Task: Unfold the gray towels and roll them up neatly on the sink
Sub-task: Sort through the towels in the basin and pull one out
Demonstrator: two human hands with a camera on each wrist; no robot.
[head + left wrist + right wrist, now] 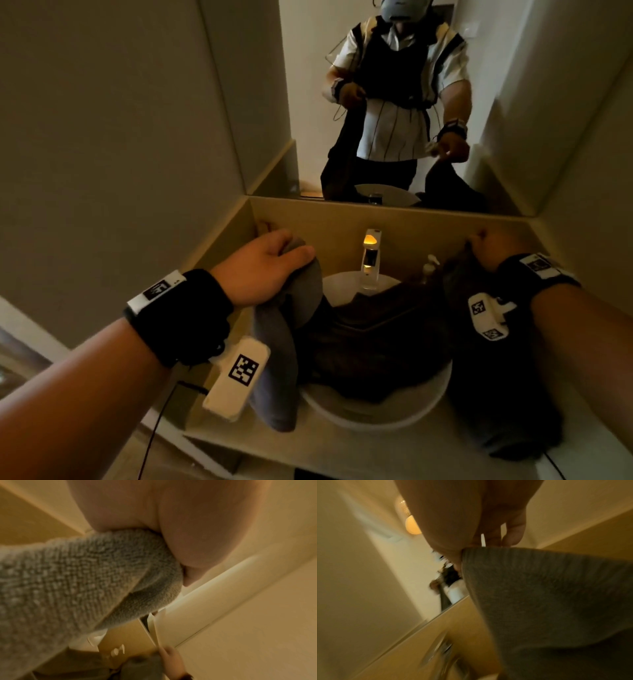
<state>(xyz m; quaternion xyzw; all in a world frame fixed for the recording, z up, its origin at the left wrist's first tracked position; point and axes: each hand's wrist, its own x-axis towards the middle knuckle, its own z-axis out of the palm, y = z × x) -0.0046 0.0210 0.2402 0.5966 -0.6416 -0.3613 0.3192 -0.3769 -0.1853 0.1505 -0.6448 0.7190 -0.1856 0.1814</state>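
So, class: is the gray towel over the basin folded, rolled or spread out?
Spread out, not rolled. The left hand and right hand each grip an end of the gray towel, which sags between them over the white basin.

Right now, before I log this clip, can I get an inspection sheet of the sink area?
Surface: beige counter with a white basin.
Job's things: gray towel stretched over the basin, ends hanging down both sides.
Clutter: soap bottle beside the tap.
Hands: left hand and right hand each grip a towel end.
Cables: black cable under the left wrist.
Surroundings: mirror, plain walls.
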